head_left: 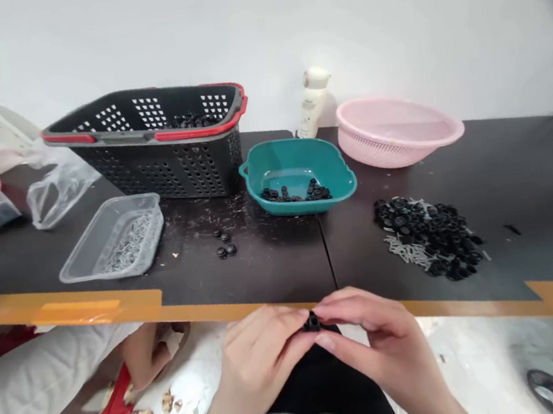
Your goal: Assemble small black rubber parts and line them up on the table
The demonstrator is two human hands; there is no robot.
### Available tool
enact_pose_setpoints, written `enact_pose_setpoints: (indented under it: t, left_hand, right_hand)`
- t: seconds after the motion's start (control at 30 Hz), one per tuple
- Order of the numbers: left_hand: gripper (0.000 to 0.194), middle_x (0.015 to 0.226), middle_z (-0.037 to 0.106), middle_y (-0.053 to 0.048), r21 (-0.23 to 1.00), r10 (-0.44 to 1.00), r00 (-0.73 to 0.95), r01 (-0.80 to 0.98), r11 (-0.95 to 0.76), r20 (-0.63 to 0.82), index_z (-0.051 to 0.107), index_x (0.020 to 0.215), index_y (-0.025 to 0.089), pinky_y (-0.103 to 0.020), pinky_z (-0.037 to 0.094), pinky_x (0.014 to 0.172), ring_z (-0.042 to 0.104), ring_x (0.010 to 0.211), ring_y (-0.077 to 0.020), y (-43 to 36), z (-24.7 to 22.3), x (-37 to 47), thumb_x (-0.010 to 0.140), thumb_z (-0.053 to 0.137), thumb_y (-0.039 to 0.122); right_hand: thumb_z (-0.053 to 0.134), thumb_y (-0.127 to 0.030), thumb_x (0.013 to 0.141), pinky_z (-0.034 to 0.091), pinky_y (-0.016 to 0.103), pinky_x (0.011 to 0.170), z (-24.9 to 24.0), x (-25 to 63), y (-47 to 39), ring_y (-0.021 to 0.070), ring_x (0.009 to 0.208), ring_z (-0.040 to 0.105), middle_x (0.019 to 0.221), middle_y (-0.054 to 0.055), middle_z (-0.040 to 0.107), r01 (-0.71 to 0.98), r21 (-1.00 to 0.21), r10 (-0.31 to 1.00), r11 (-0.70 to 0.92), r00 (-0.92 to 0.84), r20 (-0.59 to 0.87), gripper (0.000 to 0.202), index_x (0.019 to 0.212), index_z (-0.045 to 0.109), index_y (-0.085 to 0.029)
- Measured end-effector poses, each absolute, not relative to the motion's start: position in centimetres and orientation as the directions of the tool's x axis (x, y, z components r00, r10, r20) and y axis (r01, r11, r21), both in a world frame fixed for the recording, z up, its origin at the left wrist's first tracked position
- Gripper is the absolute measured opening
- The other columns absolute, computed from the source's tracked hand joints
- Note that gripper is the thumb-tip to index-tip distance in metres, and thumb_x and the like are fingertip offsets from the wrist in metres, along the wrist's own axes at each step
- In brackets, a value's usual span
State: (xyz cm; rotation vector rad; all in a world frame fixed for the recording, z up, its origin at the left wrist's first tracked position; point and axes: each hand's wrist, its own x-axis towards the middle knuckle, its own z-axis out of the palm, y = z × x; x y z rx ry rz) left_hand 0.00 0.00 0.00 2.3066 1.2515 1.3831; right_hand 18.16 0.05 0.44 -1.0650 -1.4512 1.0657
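Between my fingertips, just in front of the table edge, is a small black plastic part [311, 322]. My left hand [263, 346] pinches it from the left, thumb below and fingers above. My right hand [373, 336] closes on its other side with thumb and fingertips. Beyond my hands, a teal basin [296, 164] holds similar black parts. On the table to the right lies a pile of black round parts [431, 235] mixed with grey pin-like pieces [408, 251]. Several black round caps [225, 243] sit left of the basin.
A clear tray [84, 247] with small metal pieces stands left, before a black basket [175, 165] with red handles. A pink basket [388, 129] and white bottle [313, 102] stand at the back. Orange tape [188, 310] lines the table edge. Another person's arm [141, 358] shows lower left.
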Motion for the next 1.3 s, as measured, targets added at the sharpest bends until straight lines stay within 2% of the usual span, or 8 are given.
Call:
enact_pose_setpoints:
  t: [0.1,0.17,0.3,0.4,0.5,0.67,0.93,1.3]
  left_hand:
    - [0.009,0.078,0.079,-0.005,0.467,0.728,0.263,0.620,-0.631,0.633,0.070,0.091,0.018,-0.020,0.056,0.061,0.075,0.066,-0.0160,-0.4,0.3,-0.7,0.091,0.065,0.024]
    - [0.011,0.077,0.079,-0.004,0.474,0.739,0.273,0.620,-0.625,0.617,0.071,0.092,0.019,-0.021,0.056,0.058,0.075,0.064,-0.0163,-0.4,0.5,-0.8,0.091,0.065,0.028]
    - [0.013,0.073,0.079,0.000,0.634,0.794,0.172,0.515,-0.577,0.583,0.072,0.088,0.023,-0.022,0.057,0.057,0.074,0.058,-0.0159,-0.2,0.9,-0.5,0.085,0.072,0.036]
    - [0.006,0.074,0.079,0.002,0.714,0.810,0.121,0.410,-0.568,0.574,0.073,0.083,0.026,-0.022,0.058,0.059,0.074,0.059,-0.0160,-0.1,1.1,-0.3,0.081,0.076,0.031]
    - [0.008,0.077,0.080,0.002,0.723,0.804,0.079,0.392,-0.568,0.589,0.073,0.083,0.026,-0.020,0.058,0.061,0.075,0.061,-0.0149,-0.2,1.2,-0.3,0.078,0.079,0.028]
    - [0.008,0.076,0.080,0.001,0.687,0.797,0.094,0.455,-0.567,0.596,0.076,0.082,0.026,-0.021,0.057,0.056,0.075,0.059,-0.0158,-0.7,1.7,-0.4,0.083,0.074,0.034]
    - [0.022,0.073,0.080,-0.001,0.667,0.829,0.171,0.519,-0.535,0.532,0.079,0.084,0.029,-0.025,0.059,0.058,0.073,0.055,-0.0178,-0.9,1.1,-0.5,0.090,0.063,0.043]
    - [0.032,0.068,0.079,-0.002,0.556,0.768,0.214,0.576,-0.599,0.604,0.078,0.076,0.024,-0.020,0.056,0.050,0.071,0.048,-0.0154,-0.4,3.0,-0.4,0.093,0.058,0.042]
  right_hand:
    - [0.081,-0.018,0.074,0.061,0.027,0.066,0.3,17.5,0.5,0.0188,0.078,0.072,0.087,0.004,0.076,0.031,-0.991,0.981,0.132,-0.149,0.126,0.021,0.089,0.081,-0.032]
    - [0.082,-0.020,0.073,0.062,0.026,0.065,0.3,17.4,0.3,0.0176,0.074,0.072,0.088,0.004,0.076,-0.053,-0.998,0.985,0.044,-0.167,0.053,0.018,0.086,0.082,-0.032]
    - [0.083,-0.025,0.073,0.061,0.026,0.068,0.3,17.3,0.0,0.0165,0.075,0.071,0.088,0.004,0.074,-0.197,-0.978,0.989,-0.067,-0.141,-0.039,0.013,0.084,0.082,-0.032]
    - [0.083,-0.026,0.074,0.059,0.025,0.064,-0.2,17.3,0.1,0.0164,0.073,0.070,0.084,0.004,0.074,-0.265,-0.964,0.987,-0.032,-0.161,0.012,0.012,0.085,0.082,-0.031]
    - [0.083,-0.024,0.074,0.059,0.025,0.067,-1.0,17.4,0.3,0.0151,0.074,0.069,0.086,0.002,0.075,-0.313,-0.950,0.987,0.019,-0.143,0.067,0.018,0.089,0.081,-0.033]
    - [0.083,-0.021,0.074,0.059,0.026,0.068,-1.0,17.4,0.2,0.0158,0.077,0.070,0.088,0.002,0.075,-0.319,-0.947,0.981,0.036,-0.167,0.094,0.023,0.092,0.081,-0.036]
    - [0.084,-0.021,0.073,0.060,0.025,0.064,-0.3,17.5,0.0,0.0157,0.074,0.071,0.091,0.003,0.075,-0.290,-0.957,0.976,-0.013,-0.213,0.051,0.022,0.090,0.082,-0.035]
    - [0.082,-0.018,0.075,0.059,0.022,0.063,0.0,17.8,0.2,0.0128,0.072,0.069,0.093,0.002,0.074,-0.263,-0.965,0.962,0.008,-0.261,0.079,0.025,0.093,0.081,-0.036]
